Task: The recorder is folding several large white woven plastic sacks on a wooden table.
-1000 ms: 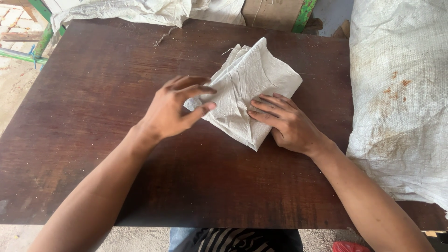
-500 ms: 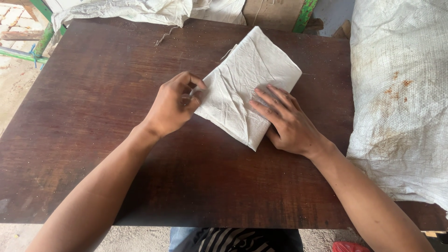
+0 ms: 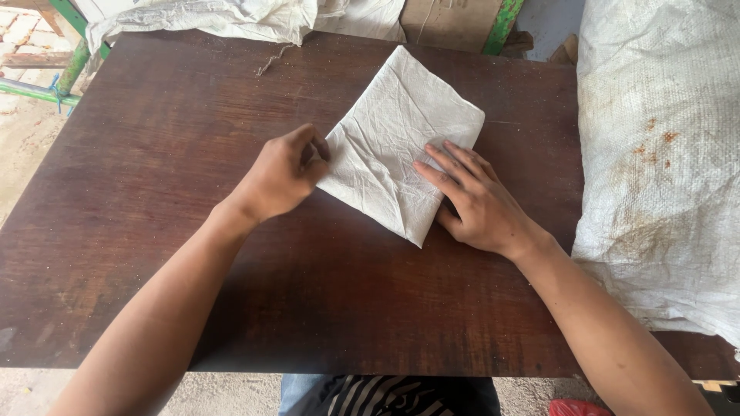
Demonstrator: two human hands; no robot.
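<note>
Pinching the left corner of the folded white sack [image 3: 389, 146] with my left hand [image 3: 281, 173], thumb and fingers closed on the cloth edge. My right hand [image 3: 478, 204] lies flat with fingers spread, pressing the lower right part of the sack down on the worktop [image 3: 154, 192]. Sack sits mid-worktop, turned like a diamond, one point toward me, folds showing as creases across it.

To do this fold well, I judge: right palm should hold firm so the bundle can't slide on the smooth wood, grip at the very corner, edges lined up before pressing, crease flattened from the middle outward. Woven cloth looks stiff and springy, so it may pop open if pressure is let off early.

Big stained white sack [image 3: 655, 154] lies just right, more crumpled sacks [image 3: 208, 15] at the far edge, well apart.
</note>
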